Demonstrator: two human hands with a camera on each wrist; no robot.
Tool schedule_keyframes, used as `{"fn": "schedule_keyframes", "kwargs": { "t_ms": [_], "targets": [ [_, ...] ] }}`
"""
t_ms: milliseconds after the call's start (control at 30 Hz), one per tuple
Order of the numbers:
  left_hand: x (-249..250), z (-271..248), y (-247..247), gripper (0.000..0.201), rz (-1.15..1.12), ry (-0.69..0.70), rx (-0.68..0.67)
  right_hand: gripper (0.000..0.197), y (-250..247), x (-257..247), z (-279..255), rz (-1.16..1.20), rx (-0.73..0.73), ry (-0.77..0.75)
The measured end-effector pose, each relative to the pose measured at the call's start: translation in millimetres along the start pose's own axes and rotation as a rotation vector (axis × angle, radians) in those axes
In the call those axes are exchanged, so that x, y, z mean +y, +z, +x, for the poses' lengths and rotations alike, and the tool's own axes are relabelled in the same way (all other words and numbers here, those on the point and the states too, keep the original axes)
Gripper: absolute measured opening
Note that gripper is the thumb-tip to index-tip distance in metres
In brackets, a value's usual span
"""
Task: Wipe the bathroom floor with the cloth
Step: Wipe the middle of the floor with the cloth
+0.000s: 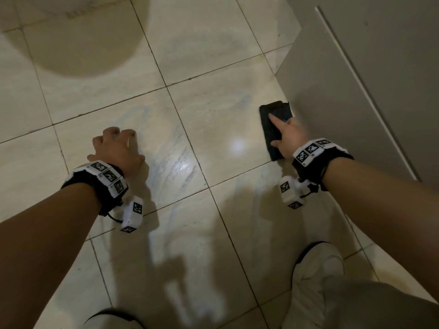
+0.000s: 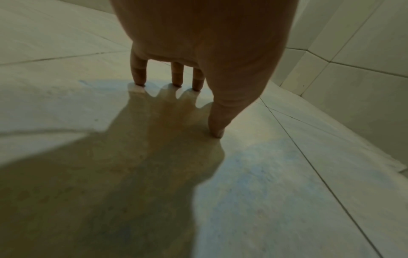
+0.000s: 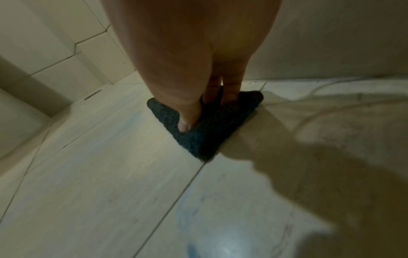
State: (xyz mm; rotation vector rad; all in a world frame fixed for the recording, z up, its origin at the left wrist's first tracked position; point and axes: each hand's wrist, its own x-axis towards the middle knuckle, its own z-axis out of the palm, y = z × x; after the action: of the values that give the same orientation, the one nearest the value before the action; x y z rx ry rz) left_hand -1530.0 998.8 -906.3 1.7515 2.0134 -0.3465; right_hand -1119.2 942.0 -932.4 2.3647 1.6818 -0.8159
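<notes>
A dark folded cloth lies flat on the pale tiled floor, right beside the foot of a grey panel. My right hand presses down on it with straight fingers. In the right wrist view the thumb and fingers of the right hand rest on the cloth. My left hand holds nothing and is propped on the floor on spread fingertips. The left wrist view shows the left hand with its fingertips touching the tile. Bluish wet streaks run across the tiles between my hands.
A grey door or panel rises along the right side, close to the cloth. My white shoes stand near the bottom edge. A round dark shadow covers the tiles at the top left. Tiled walls close the far corner.
</notes>
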Motion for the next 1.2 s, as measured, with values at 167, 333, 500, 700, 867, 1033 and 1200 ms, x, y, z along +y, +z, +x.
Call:
{"fn": "schedule_keyframes", "kwargs": {
  "t_ms": [167, 333, 500, 700, 867, 1033, 1200],
  "targets": [
    [4, -2, -2, 0.059, -0.007, -0.002, 0.002, 0.074, 6, 1, -1, 0.01, 0.025, -0.005],
    [19, -5, -6, 0.046, 0.001, -0.005, 0.053, 0.071, 6, -17, -7, -0.009, -0.001, -0.035],
    [47, -14, -4, 0.046, -0.013, 0.106, 0.082, 0.071, 29, -75, -27, 0.048, 0.018, -0.173],
    [56, -17, 3, 0.06, 0.027, 0.151, 0.026, 0.069, 63, -137, -50, 0.05, -0.072, -0.339],
    [63, -24, 1, 0.057, 0.044, 0.132, 0.063, 0.071, 60, -127, -50, 0.05, -0.071, -0.345],
    [66, -25, -2, 0.059, 0.033, 0.108, 0.046, 0.071, 39, -72, -32, 0.116, 0.063, -0.202],
    [59, -21, -1, 0.058, 0.036, 0.137, 0.04, 0.068, 6, -13, -14, 0.08, 0.13, -0.046]
  ]
}}
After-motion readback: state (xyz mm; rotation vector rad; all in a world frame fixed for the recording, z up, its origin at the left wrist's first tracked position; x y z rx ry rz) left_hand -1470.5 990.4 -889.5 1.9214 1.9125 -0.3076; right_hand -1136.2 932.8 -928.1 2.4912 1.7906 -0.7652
